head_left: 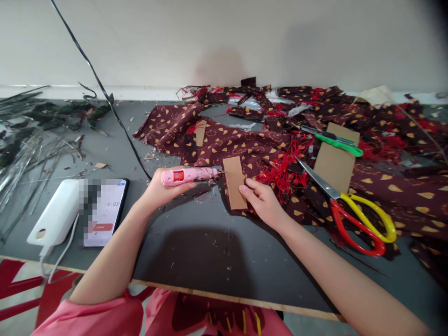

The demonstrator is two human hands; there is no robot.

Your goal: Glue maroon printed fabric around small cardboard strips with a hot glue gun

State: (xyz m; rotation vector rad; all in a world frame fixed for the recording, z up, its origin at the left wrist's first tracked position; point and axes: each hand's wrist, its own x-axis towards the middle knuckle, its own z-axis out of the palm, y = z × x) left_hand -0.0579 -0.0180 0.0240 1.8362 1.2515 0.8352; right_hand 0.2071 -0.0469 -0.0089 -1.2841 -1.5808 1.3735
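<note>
My left hand (164,190) is closed around a pink pen-shaped tool (191,176), held level with its tip pointing right at the edge of a small brown cardboard strip (234,179). My right hand (262,199) presses that strip from its right side, fingers bent onto it. The strip lies on a piece of dark maroon cloth with gold prints (224,142) on the grey table (196,252).
Red-and-yellow scissors (353,212) lie to the right by a larger cardboard piece (336,161), and green-handled scissors (334,140) beyond. Red threads (283,170) and fabric scraps cover the back right. A phone (105,210) and white power bank (56,212) sit left; a black cable (105,93) crosses.
</note>
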